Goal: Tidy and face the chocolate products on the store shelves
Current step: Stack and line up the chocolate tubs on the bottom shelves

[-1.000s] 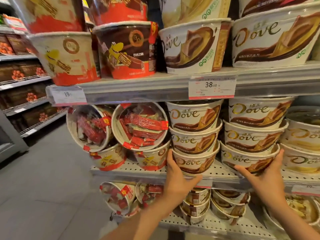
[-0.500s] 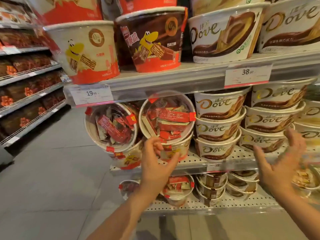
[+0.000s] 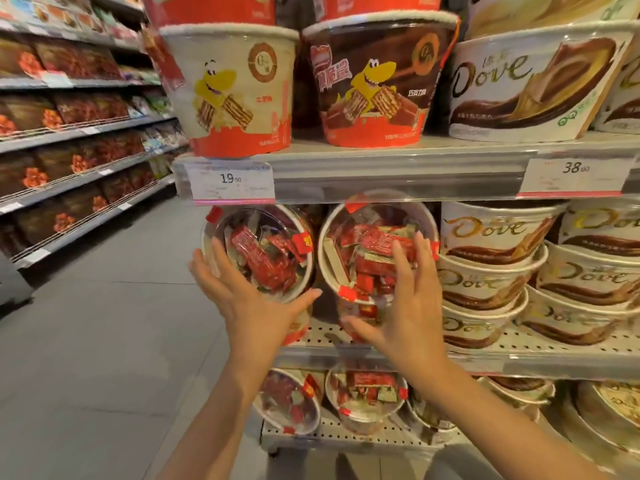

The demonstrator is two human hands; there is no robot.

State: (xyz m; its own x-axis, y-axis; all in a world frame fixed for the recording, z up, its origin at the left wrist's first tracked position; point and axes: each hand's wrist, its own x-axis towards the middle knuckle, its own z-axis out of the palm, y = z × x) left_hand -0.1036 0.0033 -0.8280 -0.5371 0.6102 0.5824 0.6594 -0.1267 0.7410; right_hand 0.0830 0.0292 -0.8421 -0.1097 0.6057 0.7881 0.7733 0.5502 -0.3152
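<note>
Two wafer chocolate tubs lie on their sides on the middle shelf (image 3: 526, 353), their clear lids facing out. My left hand (image 3: 249, 303) cups the left tub (image 3: 266, 251) from below and from the left, with the fingers straight along its rim and the thumb under it. The spread fingers of my right hand (image 3: 405, 306) rest flat on the lid of the right tub (image 3: 363, 244). Under both of them stand more wafer tubs, mostly hidden by my hands. Stacked white Dove tubs (image 3: 491, 233) fill the shelf to the right.
The upper shelf (image 3: 398, 168) carries a cream wafer tub (image 3: 235, 91), a brown wafer tub (image 3: 377, 84) and a Dove tub (image 3: 530, 88), above price tags reading 19.90 (image 3: 228, 180) and 38. More tubs (image 3: 363, 393) sit on the bottom shelf. To the left lie grey aisle floor (image 3: 104, 341) and boxed chocolate shelves (image 3: 69, 133).
Both hands left the Dove stacks and moved left onto the two sideways wafer tubs. The view shifted left and came closer to the shelf.
</note>
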